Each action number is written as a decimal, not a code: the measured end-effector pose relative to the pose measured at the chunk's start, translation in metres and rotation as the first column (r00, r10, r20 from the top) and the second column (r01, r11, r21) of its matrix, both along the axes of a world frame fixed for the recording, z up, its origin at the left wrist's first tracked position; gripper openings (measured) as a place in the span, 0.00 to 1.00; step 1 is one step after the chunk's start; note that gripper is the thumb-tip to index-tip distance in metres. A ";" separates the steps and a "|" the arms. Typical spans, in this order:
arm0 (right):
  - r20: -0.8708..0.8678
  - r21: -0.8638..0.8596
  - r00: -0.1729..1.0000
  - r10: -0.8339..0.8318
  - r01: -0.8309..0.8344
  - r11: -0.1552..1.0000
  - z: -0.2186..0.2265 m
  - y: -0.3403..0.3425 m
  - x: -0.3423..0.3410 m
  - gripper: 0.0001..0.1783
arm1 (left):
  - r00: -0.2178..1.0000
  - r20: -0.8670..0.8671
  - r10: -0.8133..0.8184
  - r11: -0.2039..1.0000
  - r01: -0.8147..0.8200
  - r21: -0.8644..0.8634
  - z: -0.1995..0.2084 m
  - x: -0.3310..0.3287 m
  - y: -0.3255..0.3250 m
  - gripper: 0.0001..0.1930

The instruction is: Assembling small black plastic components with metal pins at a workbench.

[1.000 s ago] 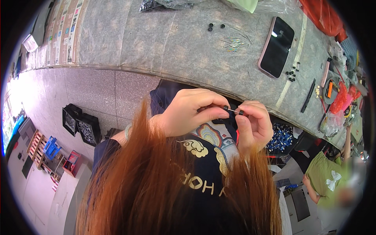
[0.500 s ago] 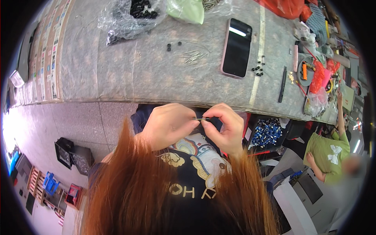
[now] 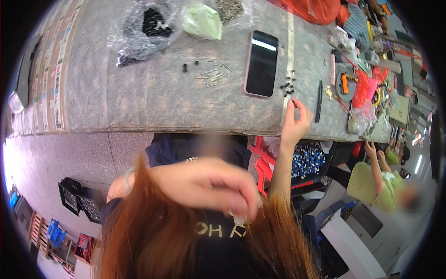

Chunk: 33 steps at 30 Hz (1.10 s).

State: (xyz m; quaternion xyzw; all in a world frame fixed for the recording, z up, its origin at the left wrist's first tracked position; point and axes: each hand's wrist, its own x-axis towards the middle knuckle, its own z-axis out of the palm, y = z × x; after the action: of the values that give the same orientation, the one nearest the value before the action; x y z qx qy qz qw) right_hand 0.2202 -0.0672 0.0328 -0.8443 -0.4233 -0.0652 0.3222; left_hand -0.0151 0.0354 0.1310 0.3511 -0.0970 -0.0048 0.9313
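My right hand (image 3: 297, 122) rests over the front part of the table, right of the phone. Its thumb and forefinger are closed on a tiny black-capped part beside several similar small black parts (image 3: 287, 88). My left hand (image 3: 223, 186) is in front of my chest, close to my hair; motion smears its fingers, so whether they hold anything cannot be made out. A bunch of thin metal pins (image 3: 213, 76) lies on the tabletop, with a few black caps (image 3: 185, 68) to its left. A phone (image 3: 261, 65) with a pink edge lies between the pins and the black parts.
Clear bags of black caps (image 3: 155, 23) and metal pins (image 3: 230, 10) lie at the back. A black pen-like stick (image 3: 319, 101) and a grey dish (image 3: 345, 83) are to the right. Below the table, a bin holds blue and white pieces (image 3: 307, 159). A person in green works far right.
My hands have come apart from the pin they held together. The right has moved up and right to the small black parts; the left has dropped toward my chest.
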 end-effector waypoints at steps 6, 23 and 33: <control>0.086 -0.103 0.996 0.026 -0.017 0.995 -0.022 -0.003 0.006 0.12 | 0.907 0.259 -0.331 0.782 0.418 -0.462 0.045 0.020 -0.027 0.05; 0.009 -0.082 0.850 0.527 -0.525 0.847 0.004 0.091 -0.061 0.06 | 0.931 0.294 -0.217 0.925 0.292 -0.242 0.022 0.002 -0.001 0.05; 0.081 -0.337 0.839 0.537 -0.484 0.808 -0.005 0.117 -0.065 0.05 | 0.188 0.290 0.938 -0.287 -0.042 0.957 -0.097 -0.013 0.049 0.07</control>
State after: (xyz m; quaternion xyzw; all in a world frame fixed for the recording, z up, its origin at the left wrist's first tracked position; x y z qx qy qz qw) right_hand 0.1549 0.0501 0.0275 -0.7287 -0.6664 0.0169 0.1567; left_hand -0.0284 0.0843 0.0344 0.7824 0.4820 0.2947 0.2621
